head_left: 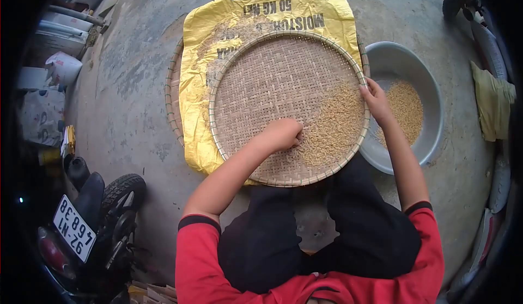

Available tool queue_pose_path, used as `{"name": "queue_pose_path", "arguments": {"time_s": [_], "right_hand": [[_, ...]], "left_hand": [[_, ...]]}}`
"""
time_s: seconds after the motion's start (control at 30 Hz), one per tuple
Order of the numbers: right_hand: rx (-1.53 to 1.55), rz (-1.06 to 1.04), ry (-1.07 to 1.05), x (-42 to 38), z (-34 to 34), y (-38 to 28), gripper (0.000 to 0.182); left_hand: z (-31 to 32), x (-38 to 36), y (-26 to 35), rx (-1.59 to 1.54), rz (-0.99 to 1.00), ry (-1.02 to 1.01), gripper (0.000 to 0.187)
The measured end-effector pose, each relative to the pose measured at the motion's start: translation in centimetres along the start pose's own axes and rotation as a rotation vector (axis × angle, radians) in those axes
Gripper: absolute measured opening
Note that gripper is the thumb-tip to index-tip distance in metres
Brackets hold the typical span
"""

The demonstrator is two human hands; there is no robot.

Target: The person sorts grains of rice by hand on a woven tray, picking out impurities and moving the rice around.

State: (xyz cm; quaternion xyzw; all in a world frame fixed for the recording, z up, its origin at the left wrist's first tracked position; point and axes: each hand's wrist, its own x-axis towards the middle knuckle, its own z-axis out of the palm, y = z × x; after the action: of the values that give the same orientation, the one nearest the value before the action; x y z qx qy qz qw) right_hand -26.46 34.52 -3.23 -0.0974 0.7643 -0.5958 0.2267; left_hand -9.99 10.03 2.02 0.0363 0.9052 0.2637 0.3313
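Observation:
A round woven tray (261, 86) rests over my lap and partly on a yellow printed sack (196, 135). Light brown grain (338, 119) is spread across the tray's right side. My left hand (286, 134) is over the middle of the tray at the grain's left edge, its fingers curled together and pointing right; what they hold, if anything, is hidden. My right hand (376, 103) grips the tray's right rim, fingertips at the edge. Beside it, on the right, stands a grey metal basin (430, 94) with more grain in it.
Under the sack, another woven tray (173, 97) shows at the left. A parked motorbike (98, 195) with a number plate is at the lower left. Bags and boxes (43, 113) line the left side; sacks and a yellowish cloth (490, 102) lie along the right.

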Motion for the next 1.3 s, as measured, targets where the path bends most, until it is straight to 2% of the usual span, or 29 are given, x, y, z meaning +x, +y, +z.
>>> {"name": "queue_pose_path", "arguments": {"time_s": [0.23,0.43,0.57,0.63,0.7,0.77,0.83,0.87,0.93,0.97,1.03,1.07,1.13,1.17,1.23,1.3], "right_hand": [[0.046,-0.008,-0.005,-0.1,0.1,0.0,0.048],[0.02,-0.002,-0.003,-0.5,0.0,-0.6,0.048],[0.068,-0.02,-0.002,-0.2,0.1,0.2,0.048],[0.071,-0.033,-0.007,0.2,0.1,0.8,0.05],[0.074,-0.038,-0.002,0.3,0.0,0.8,0.05],[0.066,-0.04,-0.009,0.0,0.0,0.9,0.05],[0.072,0.028,-0.04,0.1,-0.2,0.7,0.05],[0.061,0.024,-0.045,0.0,-0.2,0.5,0.05],[0.029,-0.073,0.011,-0.5,0.2,-0.1,0.05],[0.131,-0.048,-0.008,-0.1,0.1,0.9,0.051],[0.099,-0.025,-0.016,0.0,-0.1,0.5,0.051],[0.065,0.001,-0.019,-0.2,0.0,0.2,0.051],[0.1,-0.007,-0.033,-0.4,0.2,-0.3,0.051],[0.078,0.002,-0.02,-0.4,0.1,-0.2,0.051],[0.06,0.005,0.004,-0.4,0.1,-0.1,0.051],[0.071,-0.004,-0.001,-0.2,0.1,0.3,0.051]], "left_hand": [[1.7,-0.2,-0.5,0.062,0.044,0.116,0.013],[1.9,-0.4,0.3,0.211,0.044,0.079,0.012],[1.1,-0.5,1.2,0.153,0.028,0.063,0.012],[-0.3,-0.4,2.8,0.045,0.133,0.066,0.01],[-3.3,-0.6,6.6,-0.297,0.311,-0.043,0.011],[-4.9,-1.2,11.4,-0.808,0.441,0.033,0.023],[-6.5,-1.9,14.4,-0.907,0.636,0.166,0.037],[-6.7,-1.5,14.2,-0.912,0.642,0.176,0.037],[-6.2,-0.1,12.6,-0.853,0.564,0.326,0.039],[-5.6,0.5,11.0,-0.825,0.5,0.395,0.034],[-3.8,1.5,6.8,-0.825,0.321,0.442,0.028],[-3.1,1.4,5.0,-0.825,0.306,0.444,0.028],[-2.2,0.9,2.1,-0.824,0.082,0.489,0.022],[-1.9,0.5,1.0,-0.822,0.067,0.495,0.022],[-1.4,-0.1,-0.6,-0.58,-0.051,0.425,0.027],[-1.0,-0.4,-1.4,-0.494,-0.036,0.368,0.028]]}}
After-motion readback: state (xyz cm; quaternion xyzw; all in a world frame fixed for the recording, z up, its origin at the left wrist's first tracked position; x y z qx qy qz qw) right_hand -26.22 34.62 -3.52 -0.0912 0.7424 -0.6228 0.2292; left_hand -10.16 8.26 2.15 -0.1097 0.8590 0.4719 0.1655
